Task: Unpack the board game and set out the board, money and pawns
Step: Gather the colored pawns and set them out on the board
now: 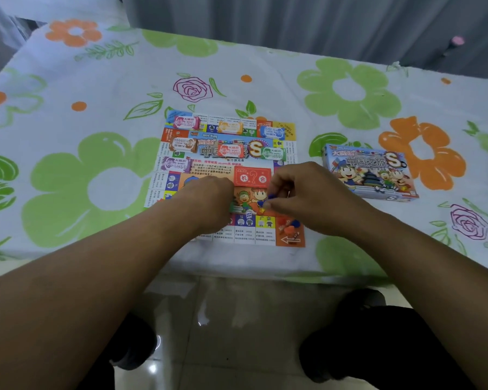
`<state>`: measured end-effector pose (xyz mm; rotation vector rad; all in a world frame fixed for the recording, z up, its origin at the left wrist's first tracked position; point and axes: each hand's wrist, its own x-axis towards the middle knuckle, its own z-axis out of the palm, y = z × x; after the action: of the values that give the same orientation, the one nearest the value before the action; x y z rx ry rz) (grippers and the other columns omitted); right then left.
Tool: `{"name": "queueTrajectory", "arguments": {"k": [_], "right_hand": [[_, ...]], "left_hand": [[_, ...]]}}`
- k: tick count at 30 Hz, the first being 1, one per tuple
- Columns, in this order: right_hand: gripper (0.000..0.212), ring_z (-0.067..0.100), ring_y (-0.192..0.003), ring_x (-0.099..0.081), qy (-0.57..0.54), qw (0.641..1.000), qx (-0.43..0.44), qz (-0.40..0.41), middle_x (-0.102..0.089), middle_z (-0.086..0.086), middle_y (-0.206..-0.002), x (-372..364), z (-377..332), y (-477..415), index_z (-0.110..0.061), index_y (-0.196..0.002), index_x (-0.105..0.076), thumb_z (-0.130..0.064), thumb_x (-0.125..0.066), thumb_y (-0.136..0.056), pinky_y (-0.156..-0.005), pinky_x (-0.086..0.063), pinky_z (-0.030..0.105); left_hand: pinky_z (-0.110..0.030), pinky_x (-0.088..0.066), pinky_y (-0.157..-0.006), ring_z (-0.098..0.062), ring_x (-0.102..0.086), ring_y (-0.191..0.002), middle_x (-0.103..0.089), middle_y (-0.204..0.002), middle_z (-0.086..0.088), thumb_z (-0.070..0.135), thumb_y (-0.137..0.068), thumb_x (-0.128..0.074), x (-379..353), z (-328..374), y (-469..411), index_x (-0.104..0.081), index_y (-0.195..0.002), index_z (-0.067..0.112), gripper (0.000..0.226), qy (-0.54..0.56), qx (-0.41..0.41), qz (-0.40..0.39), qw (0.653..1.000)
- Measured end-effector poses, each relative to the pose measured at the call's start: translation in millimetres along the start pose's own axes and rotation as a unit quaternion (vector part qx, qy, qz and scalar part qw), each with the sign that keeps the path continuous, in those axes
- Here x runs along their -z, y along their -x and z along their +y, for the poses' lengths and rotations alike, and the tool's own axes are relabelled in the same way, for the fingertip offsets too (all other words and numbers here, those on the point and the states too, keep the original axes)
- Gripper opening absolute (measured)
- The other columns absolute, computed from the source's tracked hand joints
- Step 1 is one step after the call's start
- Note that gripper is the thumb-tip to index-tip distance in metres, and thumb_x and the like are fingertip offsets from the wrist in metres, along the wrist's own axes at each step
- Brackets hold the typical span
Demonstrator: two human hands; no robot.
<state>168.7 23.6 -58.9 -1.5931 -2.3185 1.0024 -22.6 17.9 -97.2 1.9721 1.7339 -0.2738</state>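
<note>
Our right hand (302, 192) arches over the board (209, 161), fingertips pinching a blue pawn (271, 196); left hand (209, 201) curled knuckles-up just beside it, grip unclear.

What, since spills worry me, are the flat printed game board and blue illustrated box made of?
The flat printed game board looks like thin matt paper or card, lying almost edgeless on the floral cloth. The blue illustrated box looks like printed cardboard, with straight folded edges.
</note>
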Motion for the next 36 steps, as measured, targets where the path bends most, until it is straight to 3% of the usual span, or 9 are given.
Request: {"name": "queueTrajectory", "arguments": {"k": [5,9,14,18,24,30,36], "right_hand": [[0.007,0.005,-0.073,-0.057,0.087,0.995,0.039,-0.009,-0.059,-0.013,-0.080,0.3,14.6,25.6,-0.023,-0.097,-0.071,-0.022,-0.067,-0.092,-0.064,-0.043,0.027],[0.008,0.017,-0.086,-0.057,0.171,0.984,0.054,-0.013,-0.053,-0.007,-0.095,-7.3,23.4,41.5,-0.024,-0.098,-0.067,-0.030,-0.064,-0.093,-0.073,-0.048,0.038],[0.017,0.020,-0.092,-0.060,0.232,0.972,0.026,-0.031,-0.055,-0.004,-0.109,-19.4,28.1,44.8,-0.025,-0.107,-0.065,-0.038,-0.058,-0.097,-0.076,-0.053,0.038],[0.020,0.022,-0.092,-0.062,0.260,0.965,0.023,-0.037,-0.056,-0.001,-0.113,-22.2,28.5,42.7,-0.024,-0.109,-0.064,-0.037,-0.054,-0.099,-0.075,-0.054,0.037],[0.021,0.022,-0.091,-0.062,0.289,0.955,0.029,-0.056,-0.055,-0.001,-0.116,-24.7,27.4,39.4,-0.024,-0.112,-0.063,-0.038,-0.052,-0.100,-0.074,-0.055,0.036],[0.023,0.022,-0.092,-0.063,0.307,0.949,0.036,-0.060,-0.055,0.000,-0.120,-29.4,29.8,40.2,-0.024,-0.114,-0.060,-0.039,-0.050,-0.101,-0.067,-0.046,0.029],[0.024,0.021,-0.090,-0.063,0.307,0.949,0.045,-0.054,-0.056,0.000,-0.118,-30.3,29.6,40.0,-0.023,-0.115,-0.060,-0.039,-0.049,-0.101,-0.070,-0.051,0.032]], "left_hand": [[-0.038,-0.054,-0.088,-0.021,-0.060,-0.099,-0.063,-0.117,-0.004,0.023,-0.093,-0.063,-2.2,3.1,4.2,-0.055,-0.124,0.017,0.033,-0.008,-0.004,0.005,1.000],[-0.039,-0.054,-0.089,-0.023,-0.059,-0.100,-0.063,-0.117,-0.005,0.022,-0.091,-0.063,-3.9,1.8,3.7,-0.056,-0.124,0.016,0.034,-0.009,-0.009,0.012,1.000],[-0.037,-0.052,-0.086,-0.021,-0.057,-0.098,-0.061,-0.118,-0.006,0.021,-0.093,-0.062,-5.0,1.9,1.9,-0.055,-0.124,0.016,0.033,-0.008,-0.008,0.013,1.000],[-0.035,-0.052,-0.084,-0.019,-0.055,-0.094,-0.062,-0.118,-0.005,0.020,-0.092,-0.063,-3.7,3.4,0.3,-0.055,-0.125,0.016,0.035,-0.005,-0.006,0.015,1.000],[-0.035,-0.050,-0.086,-0.022,-0.059,-0.105,-0.061,-0.121,-0.005,0.021,-0.092,-0.064,-2.6,3.6,0.5,-0.055,-0.127,0.016,0.037,-0.007,-0.005,0.011,1.000],[-0.035,-0.050,-0.084,-0.022,-0.059,-0.103,-0.062,-0.119,-0.005,0.023,-0.092,-0.065,-2.4,4.7,-0.7,-0.054,-0.127,0.016,0.037,-0.014,-0.004,0.010,1.000],[-0.034,-0.051,-0.082,-0.019,-0.056,-0.094,-0.062,-0.114,-0.004,0.022,-0.092,-0.065,-2.6,6.5,-1.9,-0.054,-0.125,0.016,0.035,-0.019,-0.001,0.010,1.000]]}}
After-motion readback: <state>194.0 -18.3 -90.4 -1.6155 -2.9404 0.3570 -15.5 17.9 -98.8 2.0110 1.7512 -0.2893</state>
